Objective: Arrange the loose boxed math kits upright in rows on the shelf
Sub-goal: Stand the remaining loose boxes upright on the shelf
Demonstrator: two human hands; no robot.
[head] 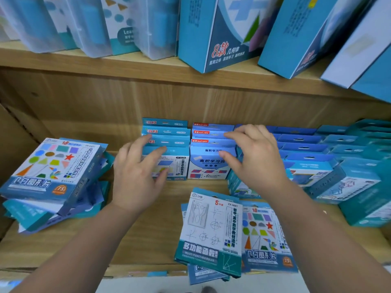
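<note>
The left hand (137, 172) has its fingers (159, 152) spread and nearly straight, laid flat against the face of the front box in a short upright row of blue kits (166, 142); it presses and does not clasp. The right hand (255, 159) arches over the next row, the white-and-blue area-learning kits (208, 163). Its fingertips (229, 135) touch the hang tabs and its thumb rests on the front box's top edge. Whether it pinches a box or only steadies it cannot be told.

Both rows stand at the back of the wooden shelf (148, 235). More upright blue rows (306, 149) fill the right side. Loose kits wait lying flat: a tilted stack of geometric-shape kits (48, 172) on the left, and near the front edge a function-ruler kit (211, 229) just beside another shape kit (266, 235), with further boxes underneath. Large blue boxes (211, 39) lean on the shelf above.

Risks, as a judgement: nothing braces the two short rows in front, so they could topple forward when the hands lift. The front pile overhangs the shelf edge between the forearms, and a brush from either arm could push it off. The left stack is already slanted and may slide if bumped.
</note>
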